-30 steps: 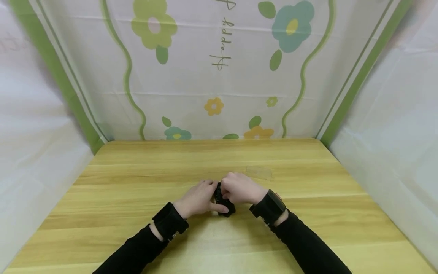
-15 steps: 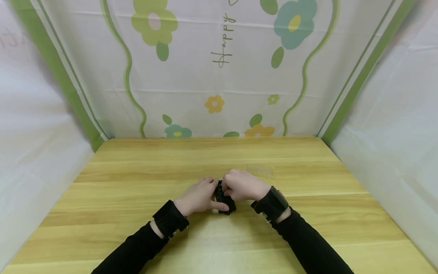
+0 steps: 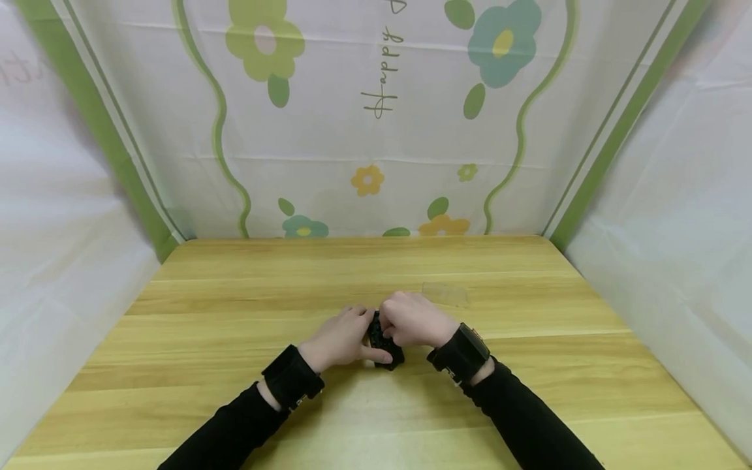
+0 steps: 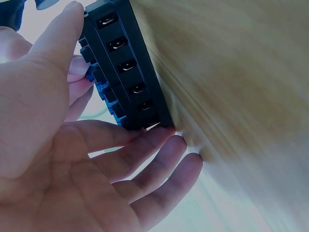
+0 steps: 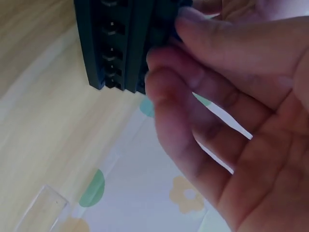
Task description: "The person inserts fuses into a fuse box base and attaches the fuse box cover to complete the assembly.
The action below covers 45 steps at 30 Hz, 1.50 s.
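A black terminal block [image 3: 384,343] stands on the table between both hands. Its long side has a row of slots with metal inside, and bluish raised parts line its upper face in the left wrist view. My left hand [image 3: 337,339] holds the block [image 4: 128,67], thumb at the near end and fingertips around the far end; its outer fingertips rest near the tabletop. Above the block [image 5: 113,48], my right hand [image 3: 417,320] has its fingers curled, thumb and fingertips pinching at the upper face. What lies between those fingertips is hidden.
A clear flat plastic strip [image 3: 444,294] lies on the wooden table [image 3: 264,261] beyond the right hand. A flower-printed cloth [image 3: 329,130] hangs behind the table's far edge, and white cloth [image 3: 675,228] closes both sides.
Both hands and the block stay in nearly the same place. The right hand shifts only very slightly, and the whole view sways a little.
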Tool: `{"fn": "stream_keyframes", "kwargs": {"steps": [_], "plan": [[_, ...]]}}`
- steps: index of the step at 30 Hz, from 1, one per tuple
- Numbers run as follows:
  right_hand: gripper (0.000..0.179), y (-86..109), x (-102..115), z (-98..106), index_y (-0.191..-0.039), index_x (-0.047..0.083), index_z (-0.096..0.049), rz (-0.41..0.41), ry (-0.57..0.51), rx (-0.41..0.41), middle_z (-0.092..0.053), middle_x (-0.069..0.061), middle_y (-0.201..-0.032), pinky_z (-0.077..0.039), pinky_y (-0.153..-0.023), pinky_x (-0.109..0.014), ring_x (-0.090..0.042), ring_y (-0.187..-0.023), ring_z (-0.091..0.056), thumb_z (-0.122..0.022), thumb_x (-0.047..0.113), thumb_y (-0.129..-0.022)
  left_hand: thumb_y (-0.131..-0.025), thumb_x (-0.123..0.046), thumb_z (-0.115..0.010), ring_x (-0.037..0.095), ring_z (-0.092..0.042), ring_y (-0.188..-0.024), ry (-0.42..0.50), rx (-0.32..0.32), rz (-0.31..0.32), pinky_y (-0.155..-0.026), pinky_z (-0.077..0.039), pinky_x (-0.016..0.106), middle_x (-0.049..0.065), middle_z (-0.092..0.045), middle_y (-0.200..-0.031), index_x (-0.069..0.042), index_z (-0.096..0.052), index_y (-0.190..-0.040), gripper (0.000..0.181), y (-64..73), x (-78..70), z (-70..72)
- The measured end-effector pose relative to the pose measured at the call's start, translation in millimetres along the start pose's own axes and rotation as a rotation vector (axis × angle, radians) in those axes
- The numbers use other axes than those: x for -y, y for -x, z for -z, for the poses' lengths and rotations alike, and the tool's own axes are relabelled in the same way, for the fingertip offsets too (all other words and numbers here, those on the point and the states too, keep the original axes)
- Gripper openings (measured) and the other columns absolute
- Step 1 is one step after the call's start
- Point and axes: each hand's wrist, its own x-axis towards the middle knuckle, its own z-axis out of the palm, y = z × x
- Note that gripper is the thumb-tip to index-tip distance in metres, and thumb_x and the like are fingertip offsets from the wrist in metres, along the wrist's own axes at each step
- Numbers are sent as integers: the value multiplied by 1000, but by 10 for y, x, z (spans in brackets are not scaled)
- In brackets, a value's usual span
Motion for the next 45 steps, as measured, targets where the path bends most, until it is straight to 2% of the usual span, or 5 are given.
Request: {"fn": "stream_keyframes", "kwargs": {"steps": [12, 22, 30, 37, 45], "plan": [[43, -3, 51, -28, -55, 21, -42, 30, 121, -57, -26, 9, -56, -19, -48, -21, -8, -53, -20, -67, -6, -78, -79, -57, -76, 29, -56, -97, 14, -12, 2, -76, -49, 39, 12, -59, -110, -12, -60, -121, 64, -6, 20, -21], [36, 18, 0, 5, -57, 17, -60, 11, -1, 54, -32, 11, -52, -25, -47, -19, -6, -50, -24, -72, 3, -87, -80, -58, -75, 31, -56, -102, 16, 5, 15, -80, -50, 40, 13, -59, -112, -10, -60, -114, 61, 9, 10, -36], [37, 2, -28, 39, -57, 17, -56, 11, -47, 52, -29, 10, -54, -24, -48, -19, -6, -50, -22, -70, 1, -87, -80, -59, -74, 31, -56, -99, 3, 3, 13, -78, -50, 40, 14, -59, -111, -9, -60, -116, 63, -5, 24, -17], [22, 4, -53, 56, -69, 14, -70, -20, -97, 56, -51, 8, -61, -34, -48, -19, -4, -49, -36, -72, 3, -88, -80, -59, -74, 31, -56, -98, -12, 8, 24, -78, -50, 40, 15, -59, -111, -7, -60, -118, 66, -10, 7, 4], [20, -3, -62, 31, -72, 17, -72, -14, -82, 42, -56, 12, -65, -41, -50, -20, -3, -51, -46, -74, 4, -87, -80, -59, -74, 30, -56, -97, -18, 3, 14, -78, -49, 39, 14, -59, -111, -8, -60, -117, 64, -11, 11, -3]]}}
